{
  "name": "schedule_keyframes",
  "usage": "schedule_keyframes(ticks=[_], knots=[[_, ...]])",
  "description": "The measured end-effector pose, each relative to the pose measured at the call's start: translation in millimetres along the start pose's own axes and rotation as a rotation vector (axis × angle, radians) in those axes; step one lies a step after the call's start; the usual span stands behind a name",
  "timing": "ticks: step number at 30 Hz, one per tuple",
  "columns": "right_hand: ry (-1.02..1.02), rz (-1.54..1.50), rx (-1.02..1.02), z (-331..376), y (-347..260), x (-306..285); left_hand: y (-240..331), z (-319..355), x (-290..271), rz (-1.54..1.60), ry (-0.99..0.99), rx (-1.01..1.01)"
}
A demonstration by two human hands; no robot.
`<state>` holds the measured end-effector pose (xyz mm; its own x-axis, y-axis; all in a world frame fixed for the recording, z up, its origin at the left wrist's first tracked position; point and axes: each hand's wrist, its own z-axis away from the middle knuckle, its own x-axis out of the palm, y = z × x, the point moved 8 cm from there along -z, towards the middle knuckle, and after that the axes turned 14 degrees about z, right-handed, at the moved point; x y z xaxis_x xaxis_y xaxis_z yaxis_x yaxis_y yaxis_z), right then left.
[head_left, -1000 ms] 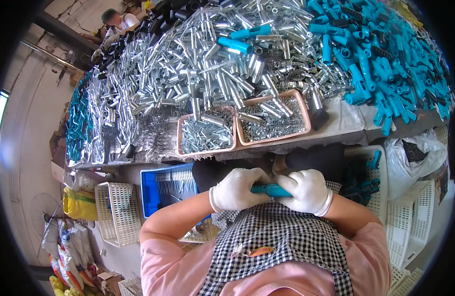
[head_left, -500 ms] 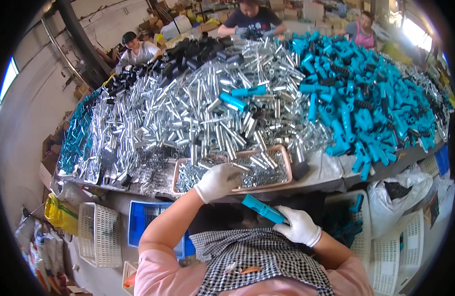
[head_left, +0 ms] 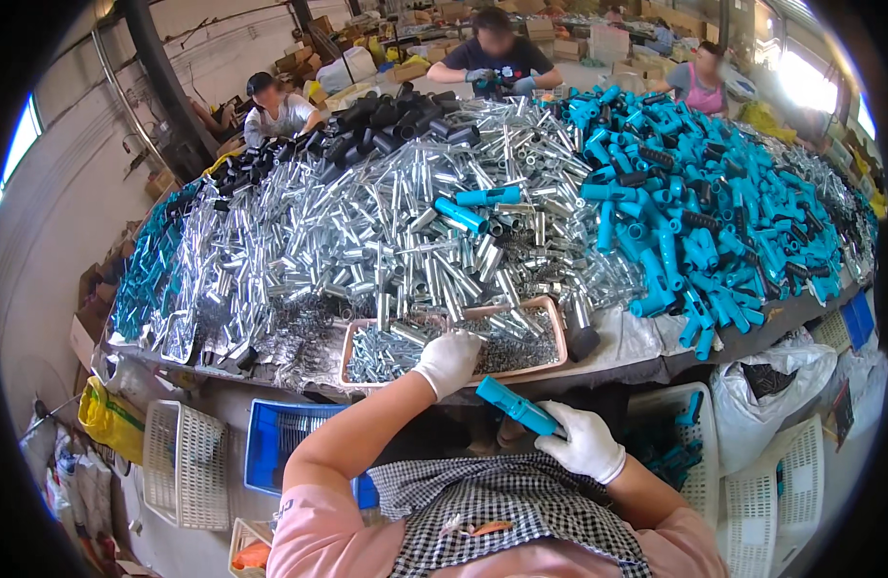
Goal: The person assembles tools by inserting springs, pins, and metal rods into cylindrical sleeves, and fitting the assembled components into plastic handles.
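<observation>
Checked black-and-white cloth marks the apron [head_left: 492, 496] nearest the viewer; just beyond it, the gloved right hand [head_left: 586, 443] is closed around the lower end of a teal tubular part [head_left: 518, 406], which is held tilted, its free end pointing away and to the left, short of the table edge. The two hands are apart. The gloved left hand [head_left: 450, 364] reaches over the meeting point of two shallow trays, the left tray [head_left: 345, 366] and the right tray [head_left: 561, 335], both holding small metal pieces; its fingertips are hidden, so whether they grip anything cannot be told. Judged from this pose, good practice is to hold the teal part steady and near the trays, so that the left hand's path stays short; to pinch with the fingertips rather than scoop, since gloves dull the touch and small pieces may cling together; and to lift clear of the rims and of the silver tubes lying across the contents, lest pieces stray between trays. Farther off rise a heap of silver tubes [head_left: 357, 226], a teal heap [head_left: 738, 207] to its right and black parts [head_left: 405, 120] behind; a dark-topped co-worker [head_left: 497, 60] is beyond.
</observation>
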<state>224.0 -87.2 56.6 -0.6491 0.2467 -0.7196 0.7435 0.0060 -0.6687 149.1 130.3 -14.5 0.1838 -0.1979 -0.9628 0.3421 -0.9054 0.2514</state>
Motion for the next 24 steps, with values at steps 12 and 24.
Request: schedule_keyframes(ticks=[12, 24], knots=[[0.118, 0.235, 0.036, -7, 20, -1, 19, 39, -92, 0.564, 0.369, 0.069], [0.062, 0.379, -0.106, -11, 6, 22, 94, 61, -59, 0.578, -0.025, 0.275]])
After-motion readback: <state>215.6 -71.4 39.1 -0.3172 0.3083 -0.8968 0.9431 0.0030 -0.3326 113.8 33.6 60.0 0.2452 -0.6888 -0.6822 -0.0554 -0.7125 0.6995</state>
